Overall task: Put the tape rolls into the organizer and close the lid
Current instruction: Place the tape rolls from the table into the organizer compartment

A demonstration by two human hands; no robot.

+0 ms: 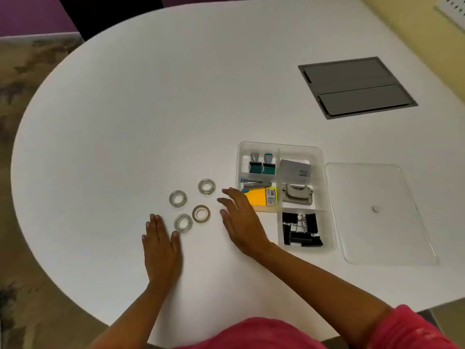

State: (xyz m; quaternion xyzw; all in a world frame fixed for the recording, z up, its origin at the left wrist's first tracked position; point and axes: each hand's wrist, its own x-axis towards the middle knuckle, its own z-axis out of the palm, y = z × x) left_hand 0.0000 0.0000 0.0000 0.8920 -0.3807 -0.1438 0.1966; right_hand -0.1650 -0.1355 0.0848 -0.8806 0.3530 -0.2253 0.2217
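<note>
Several clear tape rolls lie flat on the white table: one at the back, one to the left, a brownish one and the nearest one. My left hand rests flat on the table, its fingertips just left of the nearest roll. My right hand hovers open, fingers spread, between the rolls and the clear organizer, partly hiding its front-left compartment. The clear lid lies flat on the table, right of the organizer.
The organizer holds stamps, a card box, a stapler, yellow notes, a hole punch and black binder clips. A grey cable hatch is set in the table at the back right.
</note>
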